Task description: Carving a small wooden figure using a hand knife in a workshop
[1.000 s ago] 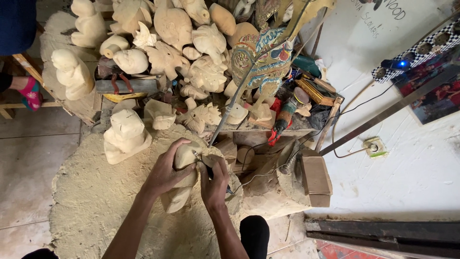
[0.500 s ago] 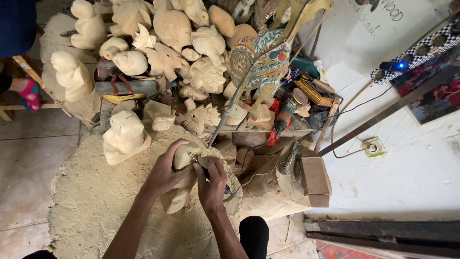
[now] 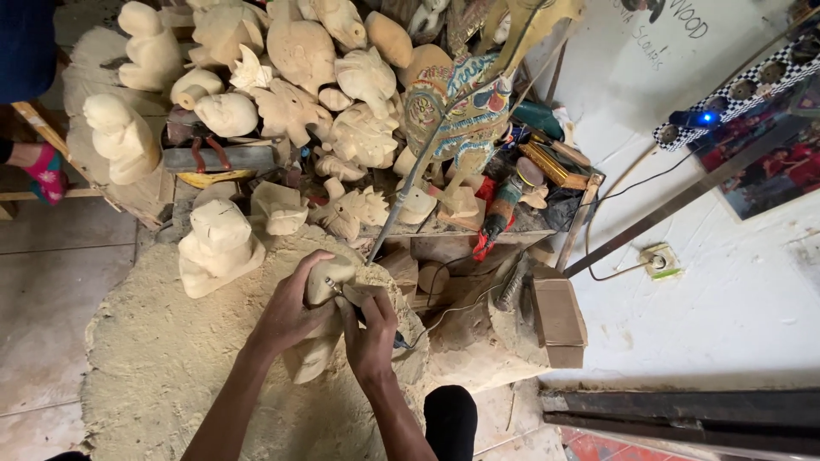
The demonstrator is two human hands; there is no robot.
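I see the pale, rough-cut wooden carving (image 3: 318, 329) standing on the sawdust-covered floor (image 3: 162, 358), right in front of me. Its long side runs from the top near the pile of other pale wooden figures (image 3: 290, 94) down toward my knees. Both hands are on the wooden carving, so neither has to reach far. My left hand (image 3: 286, 314) is wrapped around the wooden carving's left side, fingers curled tight on the wood. My right hand (image 3: 369, 329) sits just to the right of the wooden carving and pinches a thin, dark carving tool (image 3: 359, 309). The tool's tip points up and left and touches the wooden carving near its top. Both forearms come up from below and meet at the wooden carving, wrists close together.
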